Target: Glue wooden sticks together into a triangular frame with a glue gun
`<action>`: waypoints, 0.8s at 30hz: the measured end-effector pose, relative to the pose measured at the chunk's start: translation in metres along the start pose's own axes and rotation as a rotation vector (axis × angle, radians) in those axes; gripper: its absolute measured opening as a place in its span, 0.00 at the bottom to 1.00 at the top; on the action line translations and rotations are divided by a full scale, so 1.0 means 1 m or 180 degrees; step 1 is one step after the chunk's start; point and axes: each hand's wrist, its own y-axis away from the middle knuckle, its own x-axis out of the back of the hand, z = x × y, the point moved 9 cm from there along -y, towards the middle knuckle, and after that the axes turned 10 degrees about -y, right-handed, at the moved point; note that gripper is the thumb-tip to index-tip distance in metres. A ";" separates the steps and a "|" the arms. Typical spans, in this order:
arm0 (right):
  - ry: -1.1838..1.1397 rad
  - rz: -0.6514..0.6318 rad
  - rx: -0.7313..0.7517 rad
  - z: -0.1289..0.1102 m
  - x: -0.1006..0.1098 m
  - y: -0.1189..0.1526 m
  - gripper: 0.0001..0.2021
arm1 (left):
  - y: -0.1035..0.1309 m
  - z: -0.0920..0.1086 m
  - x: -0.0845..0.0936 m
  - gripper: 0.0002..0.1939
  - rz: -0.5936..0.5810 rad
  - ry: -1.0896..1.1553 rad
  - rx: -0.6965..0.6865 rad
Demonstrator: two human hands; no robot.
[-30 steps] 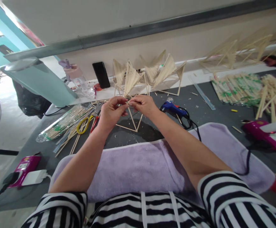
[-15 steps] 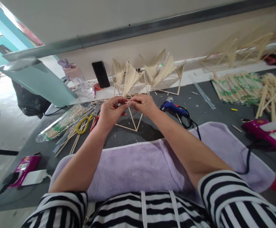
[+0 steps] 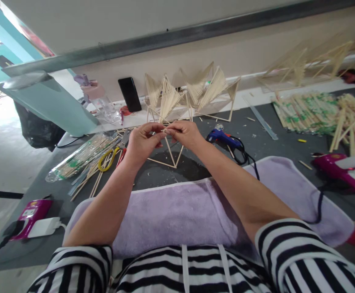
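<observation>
Fingertips of my left hand (image 3: 143, 142) and my right hand (image 3: 186, 135) meet in a pinch at the top of a small frame of thin wooden sticks (image 3: 175, 166). Both hands are closed on the joint where its sticks come together, and the fingers hide most of that joint. Below them, the frame's lower corner rests on the dark table. Right of my right hand lies a blue glue gun (image 3: 224, 138) with a black cord. Yellow-handled scissors (image 3: 106, 160) and red-handled pliers (image 3: 123, 148) lie beside my left wrist.
Finished-looking stick structures (image 3: 169, 97) stand against the wall, near a black phone (image 3: 129, 94). Packed sticks (image 3: 305, 112) lie at the right, more (image 3: 82, 156) at the left. A purple towel (image 3: 171, 215) covers the front edge. Magenta power strips (image 3: 345, 171) sit at both sides.
Almost nothing differs. Both hands keep their pinch at the frame's top, with only a very slight shift of the fingers and the view.
</observation>
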 end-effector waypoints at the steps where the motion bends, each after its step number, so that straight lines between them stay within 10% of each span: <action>1: 0.0021 -0.0004 0.0019 -0.001 0.000 0.000 0.20 | 0.000 0.000 0.000 0.11 -0.0007 0.0005 0.0006; 24: 0.0016 0.0008 0.0083 -0.007 0.001 0.003 0.22 | 0.003 0.006 0.003 0.12 0.0030 -0.0248 -0.0181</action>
